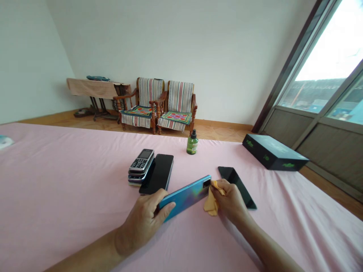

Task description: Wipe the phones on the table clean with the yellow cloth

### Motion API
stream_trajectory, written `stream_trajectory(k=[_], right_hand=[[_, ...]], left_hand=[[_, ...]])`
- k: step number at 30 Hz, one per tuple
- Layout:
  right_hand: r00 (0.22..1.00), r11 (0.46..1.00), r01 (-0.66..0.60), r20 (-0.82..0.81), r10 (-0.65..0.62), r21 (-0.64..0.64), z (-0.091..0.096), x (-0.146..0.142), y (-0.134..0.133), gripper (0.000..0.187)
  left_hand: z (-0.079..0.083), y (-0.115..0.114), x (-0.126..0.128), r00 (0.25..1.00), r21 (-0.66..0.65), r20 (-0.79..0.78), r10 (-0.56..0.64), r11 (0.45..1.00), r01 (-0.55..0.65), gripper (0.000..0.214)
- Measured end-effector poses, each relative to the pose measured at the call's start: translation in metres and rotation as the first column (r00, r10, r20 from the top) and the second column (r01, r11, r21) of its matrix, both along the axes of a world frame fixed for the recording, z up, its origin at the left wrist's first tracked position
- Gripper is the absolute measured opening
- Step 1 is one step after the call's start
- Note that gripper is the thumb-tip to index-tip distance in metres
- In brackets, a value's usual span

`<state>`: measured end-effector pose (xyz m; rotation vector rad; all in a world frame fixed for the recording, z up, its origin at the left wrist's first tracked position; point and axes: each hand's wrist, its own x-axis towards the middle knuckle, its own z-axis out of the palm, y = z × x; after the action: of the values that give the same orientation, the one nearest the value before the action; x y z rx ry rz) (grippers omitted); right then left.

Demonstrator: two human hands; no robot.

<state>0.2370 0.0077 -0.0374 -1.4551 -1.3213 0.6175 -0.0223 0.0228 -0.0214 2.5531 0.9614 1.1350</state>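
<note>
A blue smartphone is held on its long edge, tilted up to the right, its shiny back facing me. My left hand grips its left end, thumb on the back and fingers behind. At the other end, my right hand pinches a yellow cloth against the corner by the camera block. Part of the cloth hangs below the fingers. Behind the right hand lies a dark phone, screen up. Beyond my left hand a black phone lies flat beside a stack of phones topped by a keypad phone.
A green spray bottle stands upright behind the phones on the pink sheet. To the right sits a black box. Two wooden chairs and a cloth-covered table are by the wall, with a glazed door at the right.
</note>
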Motion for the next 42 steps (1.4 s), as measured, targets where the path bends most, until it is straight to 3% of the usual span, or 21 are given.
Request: stream_trajectory(k=[9,11,15,20,26,29,32,34,36,39,42], right_hand=[[0.970,0.989,-0.051,-0.241,0.016,-0.136,-0.003,-0.006,-0.002,0.040],[0.920,0.979,-0.107,-0.391,0.032,-0.171,0.002,-0.010,-0.005,0.044],[0.738,0.972,-0.166,-0.675,0.011,-0.165,0.020,-0.018,-0.012,0.040],[0.649,0.963,-0.188,-0.760,-0.024,-0.191,0.027,-0.034,-0.019,0.034],[0.592,0.868,-0.466,-0.790,0.161,-0.172,0.021,-0.056,-0.034,0.028],[0.557,0.878,-0.458,-0.814,0.164,-0.137,0.024,-0.057,-0.035,0.026],[0.536,0.897,-0.416,-0.837,0.111,-0.147,0.029,-0.052,-0.033,0.029],[0.555,0.904,-0.395,-0.827,0.093,-0.164,0.034,-0.048,-0.031,0.032],[0.595,0.918,-0.356,-0.800,0.079,-0.175,0.041,-0.043,-0.030,0.033],[0.629,0.940,-0.289,-0.776,0.044,-0.180,0.050,-0.036,-0.029,0.031],[0.624,0.942,-0.272,-0.781,0.019,-0.195,0.051,-0.031,-0.028,0.030]], left_hand=[[0.011,-0.009,0.002,0.986,-0.076,0.153,0.074,0.995,-0.063,0.021],[0.012,-0.010,0.002,0.980,-0.078,0.182,0.084,0.994,-0.070,0.021],[0.011,-0.010,0.002,0.968,-0.076,0.233,0.090,0.994,-0.074,0.019],[0.007,-0.009,0.006,0.978,-0.140,0.202,0.054,0.990,-0.026,0.019],[0.009,-0.010,0.008,0.978,-0.181,0.208,0.013,0.983,0.025,0.020],[0.009,-0.009,0.008,0.967,-0.306,0.255,-0.001,0.949,0.082,0.023],[0.006,-0.006,0.007,0.945,-0.502,0.328,-0.009,0.846,0.182,0.028],[0.005,-0.006,0.007,0.936,-0.561,0.350,-0.022,0.796,0.228,0.028],[0.005,-0.007,0.006,0.941,-0.484,0.338,-0.021,0.853,0.193,0.027],[0.006,-0.011,0.004,0.981,-0.117,0.193,-0.021,0.992,0.044,0.051],[0.007,-0.012,0.001,0.999,0.239,-0.039,-0.036,0.970,0.044,0.043]])
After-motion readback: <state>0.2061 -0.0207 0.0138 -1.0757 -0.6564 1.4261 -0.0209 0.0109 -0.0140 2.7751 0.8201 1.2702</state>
